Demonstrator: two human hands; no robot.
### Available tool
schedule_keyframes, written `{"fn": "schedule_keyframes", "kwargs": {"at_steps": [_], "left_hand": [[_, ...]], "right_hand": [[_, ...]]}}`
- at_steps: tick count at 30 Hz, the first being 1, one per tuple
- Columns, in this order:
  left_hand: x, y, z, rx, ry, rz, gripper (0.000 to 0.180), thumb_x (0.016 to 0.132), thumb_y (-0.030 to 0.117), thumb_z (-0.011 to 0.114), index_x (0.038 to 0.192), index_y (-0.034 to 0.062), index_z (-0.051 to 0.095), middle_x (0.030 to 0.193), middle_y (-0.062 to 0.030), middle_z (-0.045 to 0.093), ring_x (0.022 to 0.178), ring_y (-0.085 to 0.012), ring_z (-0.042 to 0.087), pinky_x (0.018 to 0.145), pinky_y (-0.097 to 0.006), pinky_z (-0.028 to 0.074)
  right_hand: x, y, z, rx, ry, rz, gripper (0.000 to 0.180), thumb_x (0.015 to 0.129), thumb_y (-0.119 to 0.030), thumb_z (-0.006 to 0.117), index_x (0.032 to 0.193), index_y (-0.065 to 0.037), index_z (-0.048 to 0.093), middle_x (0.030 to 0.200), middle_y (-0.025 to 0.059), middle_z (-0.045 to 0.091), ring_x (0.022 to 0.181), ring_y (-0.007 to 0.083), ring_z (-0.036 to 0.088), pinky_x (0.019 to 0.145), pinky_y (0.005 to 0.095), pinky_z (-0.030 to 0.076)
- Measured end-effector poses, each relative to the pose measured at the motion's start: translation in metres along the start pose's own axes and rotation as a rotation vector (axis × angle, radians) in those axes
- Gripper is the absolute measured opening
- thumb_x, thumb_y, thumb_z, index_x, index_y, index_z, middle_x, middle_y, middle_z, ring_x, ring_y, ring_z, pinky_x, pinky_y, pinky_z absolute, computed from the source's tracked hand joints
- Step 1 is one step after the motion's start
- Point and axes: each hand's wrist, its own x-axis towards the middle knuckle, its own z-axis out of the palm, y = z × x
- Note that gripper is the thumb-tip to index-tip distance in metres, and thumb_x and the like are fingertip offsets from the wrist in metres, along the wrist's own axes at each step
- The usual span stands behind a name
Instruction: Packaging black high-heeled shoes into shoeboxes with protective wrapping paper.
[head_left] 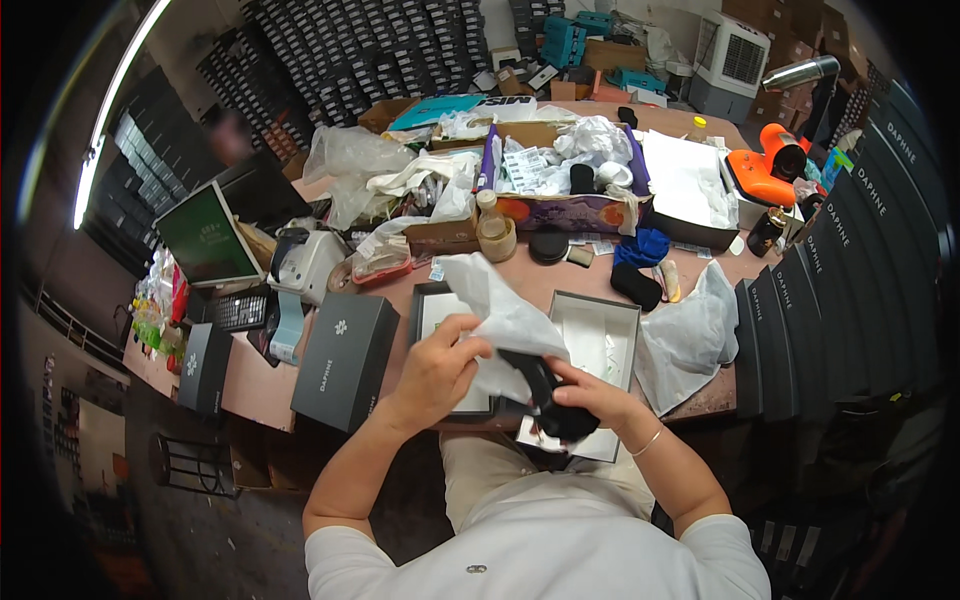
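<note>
My left hand (440,370) is closed, with thumb and fingertips pinching a thin white wrapping sheet (500,305). The sheet rises from the hand and drapes across to the right, in front of my body. In my right hand (592,395) is a black shoe (545,385), gripped from its right side. The sheet partly covers the shoe's upper end. Beneath both hands are an open grey shoe box (636,330) with a white inside and a second open box part (417,312) to its left. Another white sheet (688,338) lies crumpled to the right.
Closed dark shoe boxes stand at left (345,360), and tall box stacks (800,310) rise at right. Farther back are a carton of crumpled paper (570,212), a bottle (495,235), a label printer (308,262), a monitor (210,235) and an orange tool (765,172).
</note>
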Motion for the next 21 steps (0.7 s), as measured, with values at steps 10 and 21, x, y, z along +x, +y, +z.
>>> {"fn": "schedule_keyframes", "kwargs": {"at_steps": [10,21], "left_hand": [[0.0,-0.002,0.035,-0.087,-0.413,-0.145,0.051,0.07,-0.004,0.052,0.12,-0.0047,0.047,0.146,-0.0181,0.035,0.087,-0.0391,0.062,0.074,-0.043,0.052],[-0.016,0.057,0.026,0.004,-0.178,0.177,0.046,0.074,0.005,0.063,0.118,-0.0047,0.054,0.142,-0.0201,0.043,0.063,-0.0195,0.065,0.052,-0.028,0.052]], "right_hand": [[-0.039,0.043,-0.013,0.619,-0.315,-0.088,0.085,0.07,-0.034,0.075,0.126,0.013,0.033,0.104,0.0312,0.053,0.086,0.0462,0.063,0.038,0.0349,0.056],[-0.018,0.007,0.042,0.53,0.194,-0.161,0.062,0.086,-0.033,0.063,0.134,-0.003,0.038,0.122,0.0167,0.056,0.095,0.0295,0.065,0.066,0.0334,0.059]]}}
